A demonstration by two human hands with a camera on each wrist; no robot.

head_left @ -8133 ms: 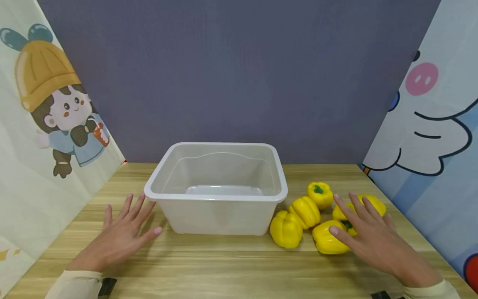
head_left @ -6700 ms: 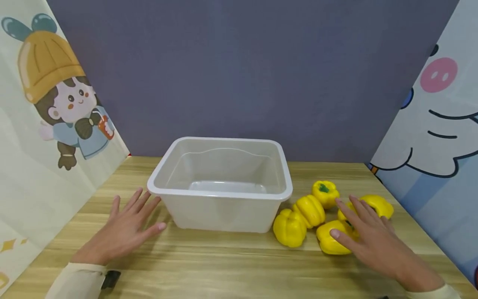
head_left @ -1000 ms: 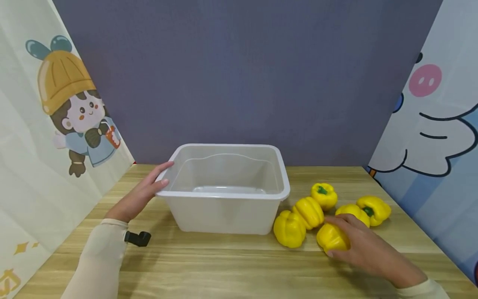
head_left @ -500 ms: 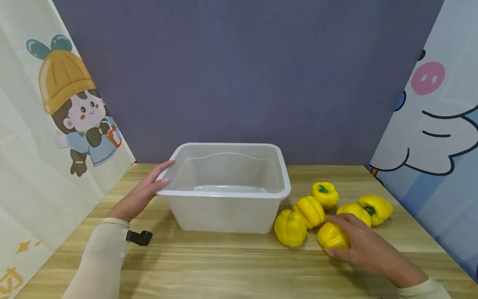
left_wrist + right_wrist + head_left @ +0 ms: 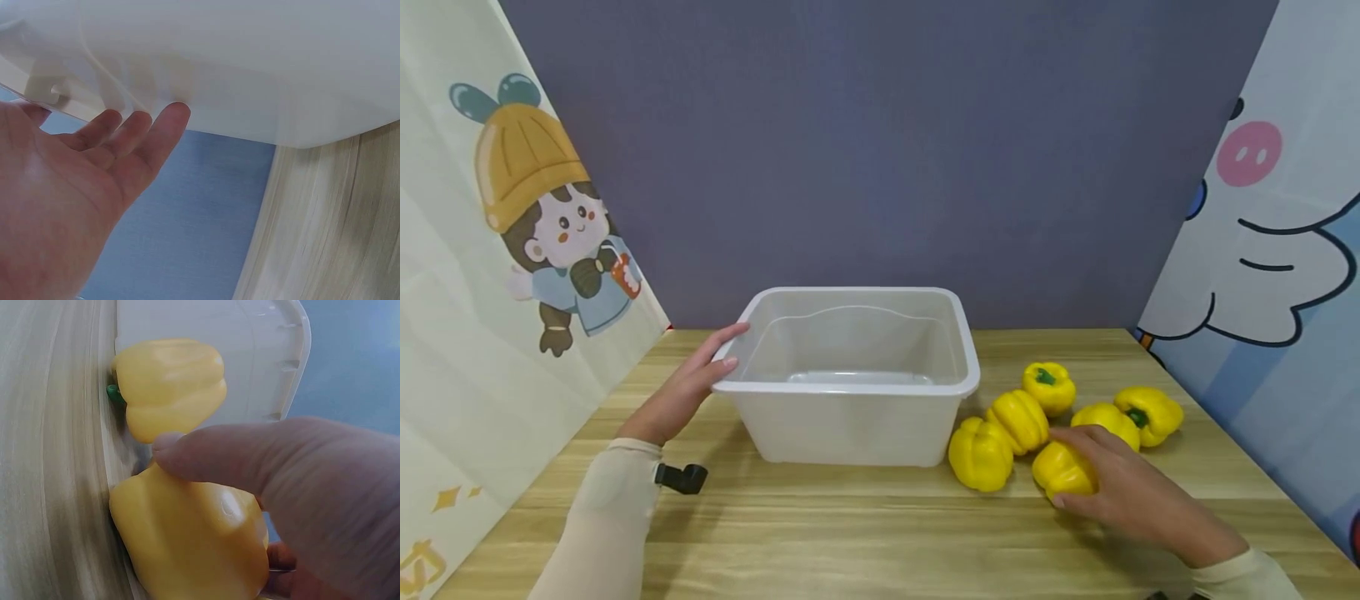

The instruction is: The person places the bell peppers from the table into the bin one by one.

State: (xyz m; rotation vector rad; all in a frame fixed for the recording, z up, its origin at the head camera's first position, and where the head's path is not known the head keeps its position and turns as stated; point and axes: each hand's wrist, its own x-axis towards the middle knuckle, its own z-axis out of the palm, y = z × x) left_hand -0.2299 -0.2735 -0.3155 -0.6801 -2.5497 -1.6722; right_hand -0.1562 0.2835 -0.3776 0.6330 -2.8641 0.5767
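A white plastic tub (image 5: 850, 429) stands at the back middle of the table. My left hand (image 5: 677, 396) holds its left rim, thumb on top; in the left wrist view the fingers (image 5: 159, 140) reach under the rim against the outer wall. On the right, my right hand (image 5: 1138, 496) grips the front yellow bell pepper (image 5: 1062, 468), thumb on the near side and fingers round the far side. That pepper rests on the table. In the right wrist view, the thumb (image 5: 212, 456) lies across it, with another bell pepper (image 5: 172, 387) just beyond.
Several more yellow bell peppers lie about: one by the tub's right corner (image 5: 981, 454), two behind it, and a pair (image 5: 1150, 414) farther right. A grey panel (image 5: 880, 167) backs the wooden table (image 5: 820, 533); printed cartoon sheets flank both sides.
From lying spread earlier, my left hand has moved onto the tub's rim and my right hand has closed round the front bell pepper. Over the last second both hands barely shift.
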